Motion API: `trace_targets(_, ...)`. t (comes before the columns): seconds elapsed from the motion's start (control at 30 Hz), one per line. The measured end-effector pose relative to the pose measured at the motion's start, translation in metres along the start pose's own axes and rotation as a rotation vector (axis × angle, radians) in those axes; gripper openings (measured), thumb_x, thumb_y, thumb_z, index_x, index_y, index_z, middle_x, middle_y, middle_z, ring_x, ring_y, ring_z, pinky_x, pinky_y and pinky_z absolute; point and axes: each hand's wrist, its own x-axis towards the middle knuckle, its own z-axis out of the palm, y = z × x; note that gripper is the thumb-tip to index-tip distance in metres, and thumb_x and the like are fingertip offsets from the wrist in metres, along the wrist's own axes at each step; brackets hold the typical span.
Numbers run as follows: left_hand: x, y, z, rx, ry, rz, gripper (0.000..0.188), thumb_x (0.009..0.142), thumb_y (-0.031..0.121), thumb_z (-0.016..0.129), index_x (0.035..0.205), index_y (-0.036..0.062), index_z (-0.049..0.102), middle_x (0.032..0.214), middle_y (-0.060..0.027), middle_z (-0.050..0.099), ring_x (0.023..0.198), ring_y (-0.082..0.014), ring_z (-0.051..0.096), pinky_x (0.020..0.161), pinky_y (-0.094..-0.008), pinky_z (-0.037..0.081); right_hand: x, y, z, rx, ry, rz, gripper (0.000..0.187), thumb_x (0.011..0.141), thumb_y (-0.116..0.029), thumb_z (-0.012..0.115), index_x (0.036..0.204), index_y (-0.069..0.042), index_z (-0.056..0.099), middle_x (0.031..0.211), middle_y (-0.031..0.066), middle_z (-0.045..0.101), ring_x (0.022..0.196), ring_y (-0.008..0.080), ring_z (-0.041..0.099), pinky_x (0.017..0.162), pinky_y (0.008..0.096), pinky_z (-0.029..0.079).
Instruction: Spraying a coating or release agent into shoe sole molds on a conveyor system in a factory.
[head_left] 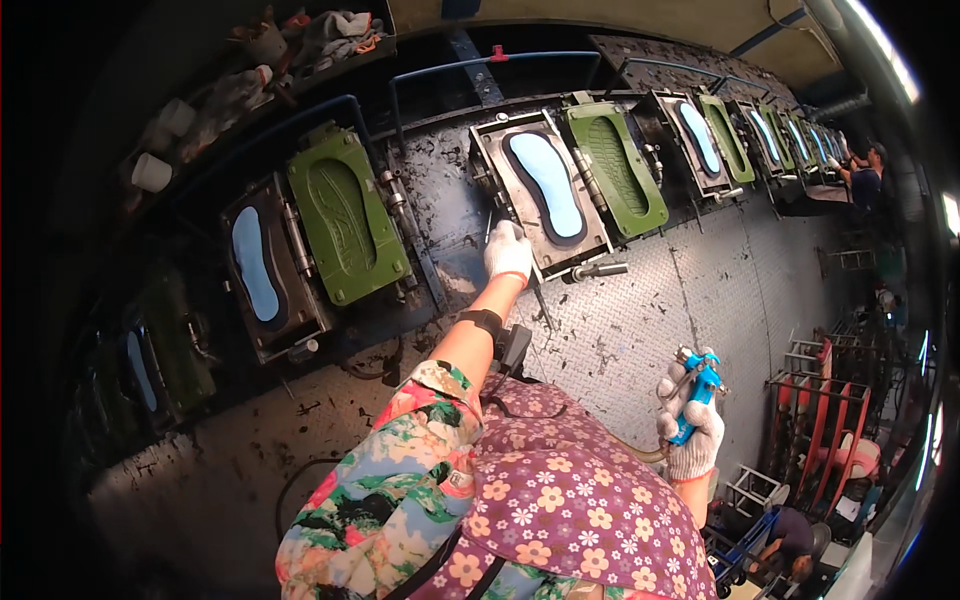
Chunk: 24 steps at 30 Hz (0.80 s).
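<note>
My left hand (pixel 508 252), in a white knit glove, is at the near left edge of an opened metal mold (pixel 590 240). Its fingers are closed, and what they grip, if anything, is hidden. A light blue shoe-sole shape (pixel 548 185) with a dark rim lies in that mold. Hinged at its right is a green lid (pixel 612 165) with a tread-patterned hollow, lying open. Lower right, my gloved right hand (pixel 690 430) is wrapped round a blue spray gun (pixel 700 395) with metal fittings, held away from the molds. A hose (pixel 645 453) runs from near that hand toward my apron.
Another open mold (pixel 285 345) with a blue sole and a green lid (pixel 350 220) stands to the left. More molds line the bench toward the far right, where a person (pixel 865 185) works. Red-barred racks (pixel 825 420) and a bending person (pixel 790 535) are lower right. Gloves (pixel 340 35) lie upper left.
</note>
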Motion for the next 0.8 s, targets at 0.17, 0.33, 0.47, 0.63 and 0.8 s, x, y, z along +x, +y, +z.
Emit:
trace_targets(0.17, 0.010, 0.019, -0.008, -0.108, 0.022, -0.170, 0.017, 0.084, 0.018, 0.068, 0.099, 0.0088, 0.069, 0.098, -0.0168, 0.074, 0.097, -0.0352, 0.071, 0.087, -0.0436, 0.055, 0.037, -0.026, -0.003, -0.014, 0.001, 0.037, 0.088, 0.080, 0.001, 0.067, 0.159, -0.022, 0.036, 0.137, 0.0133, 0.058, 0.109, 0.0302, 0.062, 0.053, 0.0259, 0.061)
trace_targets(0.33, 0.003, 0.021, -0.009, -0.065, 0.063, -0.180, 0.025, 0.083, 0.026, 0.072, 0.102, 0.0096, 0.073, 0.099, -0.0160, 0.076, 0.099, -0.0349, 0.072, 0.089, -0.0431, 0.055, 0.069, -0.041, 0.002, -0.036, -0.082, 0.146, 0.081, 0.083, -0.001, 0.069, 0.157, -0.016, 0.038, 0.137, 0.0151, 0.059, 0.109, 0.0303, 0.066, 0.050, 0.0269, 0.061)
trace_targets(0.47, -0.008, 0.029, -0.006, -0.046, 0.054, -0.229, 0.019, 0.085, 0.023, 0.071, 0.098, 0.0096, 0.071, 0.098, -0.0156, 0.075, 0.097, -0.0351, 0.072, 0.087, -0.0443, 0.055, 0.094, -0.056, 0.006, -0.111, -0.110, 0.169, 0.084, 0.081, -0.003, 0.070, 0.157, -0.016, 0.038, 0.137, 0.0167, 0.059, 0.106, 0.0315, 0.069, 0.050, 0.0273, 0.060)
trace_targets(0.63, 0.003, 0.040, -0.014, -0.012, 0.120, -0.162, 0.017, 0.085, 0.021, 0.070, 0.096, 0.0083, 0.070, 0.100, -0.0164, 0.074, 0.097, -0.0353, 0.071, 0.085, -0.0454, 0.055, 0.123, -0.074, 0.010, -0.108, -0.148, 0.236, 0.081, 0.081, -0.004, 0.068, 0.156, -0.014, 0.040, 0.140, 0.0188, 0.058, 0.109, 0.0320, 0.068, 0.052, 0.0282, 0.060)
trace_targets(0.8, -0.008, 0.036, 0.004, 0.031, 0.175, -0.200, 0.014, 0.085, 0.023, 0.069, 0.094, 0.0119, 0.071, 0.099, -0.0145, 0.074, 0.096, -0.0359, 0.071, 0.086, -0.0457, 0.055, 0.135, -0.087, 0.014, -0.103, -0.275, 0.260, 0.082, 0.082, -0.005, 0.069, 0.157, -0.014, 0.039, 0.138, 0.0172, 0.058, 0.110, 0.0324, 0.067, 0.053, 0.0276, 0.060)
